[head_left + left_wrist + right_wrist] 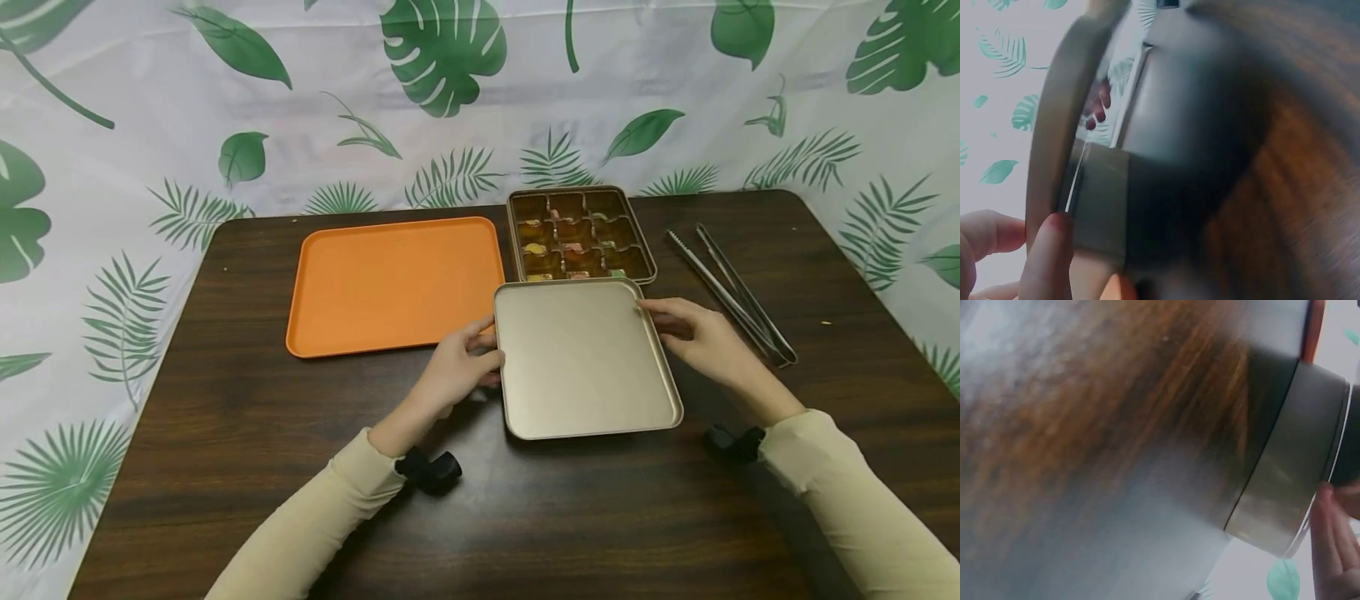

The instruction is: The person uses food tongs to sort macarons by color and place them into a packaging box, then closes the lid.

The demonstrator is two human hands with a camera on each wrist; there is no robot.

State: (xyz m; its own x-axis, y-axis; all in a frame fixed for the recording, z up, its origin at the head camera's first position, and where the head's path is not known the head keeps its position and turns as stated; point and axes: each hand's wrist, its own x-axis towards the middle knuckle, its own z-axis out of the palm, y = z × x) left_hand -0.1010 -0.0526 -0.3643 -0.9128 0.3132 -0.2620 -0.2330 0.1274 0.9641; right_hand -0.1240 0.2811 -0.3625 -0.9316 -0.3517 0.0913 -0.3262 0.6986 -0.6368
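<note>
A square gold tin lid [585, 358] is held between both hands, in front of a gold box [645, 242] with a divided brown insert [573, 232]. My left hand [457, 364] grips the lid's left edge, thumb on the near side. In the left wrist view the thumb and fingers of that hand pinch the tan lid rim [1054, 144]. The right hand [693, 337] holds the lid's right edge near its far corner. In the right wrist view its fingertips [1325, 494] touch a thin metal rim. Small colourful pieces lie in several compartments; the lid hides the box's near edge.
An orange tray [397, 287] lies left of the box. Metal tongs [731, 292] rest on the dark wooden table [247, 467] to the right. A white cloth with green leaves [322, 108] hangs behind.
</note>
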